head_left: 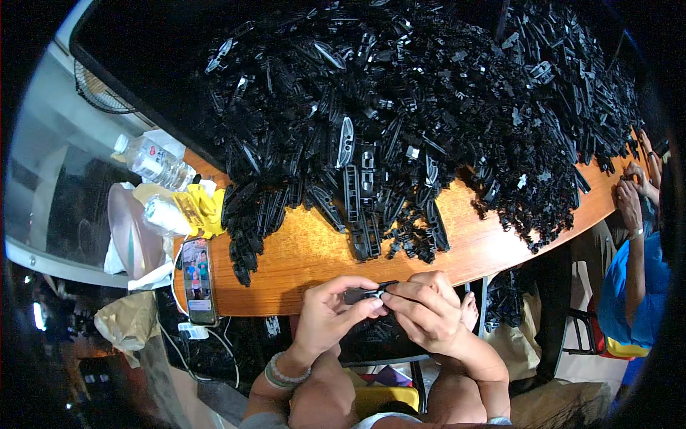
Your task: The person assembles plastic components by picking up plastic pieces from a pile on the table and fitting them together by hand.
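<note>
Just off the near edge of the wooden table, my left hand (330, 312) pinches a small black plastic part (359, 294) between thumb and fingers. My right hand (427, 312) grips the other end of this part, its fingertips meeting the left thumb. Exactly what the right fingertips cover cannot be seen. Beyond my hands a large heap of black plastic parts (400, 93) spreads over the table. Long, slotted, boat-shaped pieces (351, 193) lie closest to me, and smaller pieces (529, 207) are heaped to the right.
A phone (198, 280) with a lit screen lies at the table's (275, 289) left end, near a yellow wrapper (202, 209) and a clear plastic bottle (153, 163). Cables (230, 350) hang below. On the far right, a co-worker in a blue shirt (627, 275) has hands at the table edge.
</note>
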Tool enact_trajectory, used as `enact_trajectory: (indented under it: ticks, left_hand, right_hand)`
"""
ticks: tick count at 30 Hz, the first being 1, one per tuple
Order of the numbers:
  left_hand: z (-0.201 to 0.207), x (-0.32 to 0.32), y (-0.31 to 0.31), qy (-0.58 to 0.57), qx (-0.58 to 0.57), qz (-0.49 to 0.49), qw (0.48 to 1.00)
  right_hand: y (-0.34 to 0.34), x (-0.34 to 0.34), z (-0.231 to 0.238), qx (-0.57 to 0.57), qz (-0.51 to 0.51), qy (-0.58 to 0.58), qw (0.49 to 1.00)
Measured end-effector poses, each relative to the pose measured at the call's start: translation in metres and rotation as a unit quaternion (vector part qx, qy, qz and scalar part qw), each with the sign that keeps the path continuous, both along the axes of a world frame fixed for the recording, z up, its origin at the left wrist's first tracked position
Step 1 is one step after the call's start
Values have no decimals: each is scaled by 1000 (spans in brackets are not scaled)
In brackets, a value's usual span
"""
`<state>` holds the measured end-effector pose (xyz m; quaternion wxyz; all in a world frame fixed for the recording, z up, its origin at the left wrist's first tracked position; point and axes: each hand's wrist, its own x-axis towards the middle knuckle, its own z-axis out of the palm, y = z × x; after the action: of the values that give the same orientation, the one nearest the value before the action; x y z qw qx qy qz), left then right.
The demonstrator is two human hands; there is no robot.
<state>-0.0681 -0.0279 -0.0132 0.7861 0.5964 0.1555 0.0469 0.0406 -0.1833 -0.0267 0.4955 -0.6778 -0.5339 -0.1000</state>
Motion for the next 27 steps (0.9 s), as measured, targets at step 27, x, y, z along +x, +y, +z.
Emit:
enact_trajectory:
  ticks: [27]
  left_hand:
    - [-5, 63, 78, -77, 790, -9, 609]
  right_hand:
    - [68, -18, -26, -166, -2, -37, 985]
